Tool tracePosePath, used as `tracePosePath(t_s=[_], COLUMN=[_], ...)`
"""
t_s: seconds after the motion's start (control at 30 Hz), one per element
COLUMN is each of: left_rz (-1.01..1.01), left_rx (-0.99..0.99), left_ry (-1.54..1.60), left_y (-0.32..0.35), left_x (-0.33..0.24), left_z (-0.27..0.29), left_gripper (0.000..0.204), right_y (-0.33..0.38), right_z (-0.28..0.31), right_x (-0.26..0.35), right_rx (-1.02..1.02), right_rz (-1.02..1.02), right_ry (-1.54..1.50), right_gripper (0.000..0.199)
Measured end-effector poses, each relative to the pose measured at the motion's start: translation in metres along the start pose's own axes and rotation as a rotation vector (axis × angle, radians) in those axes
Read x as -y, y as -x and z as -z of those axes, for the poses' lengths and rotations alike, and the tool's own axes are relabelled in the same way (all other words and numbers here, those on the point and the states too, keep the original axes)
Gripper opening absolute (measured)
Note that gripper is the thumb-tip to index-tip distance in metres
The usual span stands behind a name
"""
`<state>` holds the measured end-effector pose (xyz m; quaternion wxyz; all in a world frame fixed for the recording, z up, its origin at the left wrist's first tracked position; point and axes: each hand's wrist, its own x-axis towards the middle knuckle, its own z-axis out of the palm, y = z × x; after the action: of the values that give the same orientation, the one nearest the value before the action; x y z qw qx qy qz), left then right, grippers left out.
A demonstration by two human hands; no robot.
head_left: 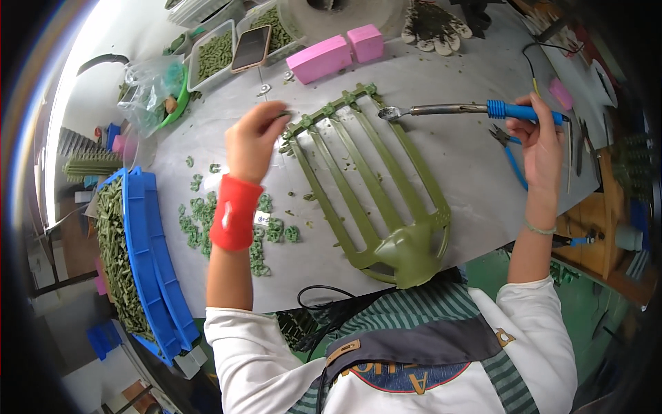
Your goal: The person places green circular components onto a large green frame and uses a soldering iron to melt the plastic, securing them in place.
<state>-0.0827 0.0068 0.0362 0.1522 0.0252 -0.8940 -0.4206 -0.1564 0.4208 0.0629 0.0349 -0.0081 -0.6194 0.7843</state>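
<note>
An olive-green moulded frame (376,176) with several long parallel bars lies on the table, its cup-shaped end (410,252) toward me. Small green parts sit along the far crossbar (329,110). My left hand (256,134), closed in a pinch by the crossbar's left end, has a small dark green piece (284,113) at its fingertips; its shape is mostly hidden. In my right hand (541,141) is a soldering iron (507,110) with a blue handle and a spoon-shaped metal tip. That tip hovers by the frame's upper right corner; I cannot tell whether it touches.
Loose green parts (200,221) are scattered left of the frame. Blue-handled pliers (514,162) lie beneath my right hand. Pink blocks (321,58), a phone (252,50) on tubs of green pieces, and a stained glove (434,29) stand farther back. A blue crate (148,255) flanks the table's left edge.
</note>
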Motion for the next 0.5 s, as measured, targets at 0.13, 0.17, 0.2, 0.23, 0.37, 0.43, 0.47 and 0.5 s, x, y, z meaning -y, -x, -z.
tracePosePath(t_s=[0.13, 0.17, 0.2, 0.23, 0.37, 0.43, 0.47, 0.5], left_rz=[-0.213, -0.243, -0.258, -0.293, -0.466, -0.500, -0.532, -0.535], left_rx=[0.117, 0.118, 0.134, 0.111, 0.095, 0.108, 0.113, 0.120], left_ry=[-0.068, -0.070, -0.071, -0.148, -0.351, -0.371, -0.389, -0.386], left_y=[-0.025, -0.031, -0.036, -0.039, -0.051, -0.054, -0.056, -0.058], left_x=[-0.050, -0.049, -0.049, -0.048, -0.048, -0.043, -0.040, -0.041], left_z=[-0.063, -0.075, -0.083, -0.089, -0.107, -0.113, -0.115, -0.118], left_gripper=[0.018, 0.019, 0.017, 0.016, 0.015, 0.015, 0.015, 0.015], right_y=[-0.004, -0.004, -0.005, -0.007, -0.011, -0.014, -0.015, -0.016], right_z=[0.005, 0.002, 0.001, 0.002, -0.002, -0.004, -0.005, -0.006], right_x=[-0.005, -0.006, -0.008, -0.012, -0.017, -0.024, -0.026, -0.027], right_rx=[-0.011, -0.012, -0.014, -0.014, -0.037, -0.037, -0.030, -0.033], right_rz=[-0.003, 0.005, 0.011, -0.006, -0.027, -0.034, -0.038, -0.044], right_ry=[0.019, 0.012, 0.002, -0.005, -0.038, -0.072, -0.103, -0.114], right_gripper=[0.030, 0.029, 0.029, 0.028, 0.027, 0.027, 0.027, 0.027])
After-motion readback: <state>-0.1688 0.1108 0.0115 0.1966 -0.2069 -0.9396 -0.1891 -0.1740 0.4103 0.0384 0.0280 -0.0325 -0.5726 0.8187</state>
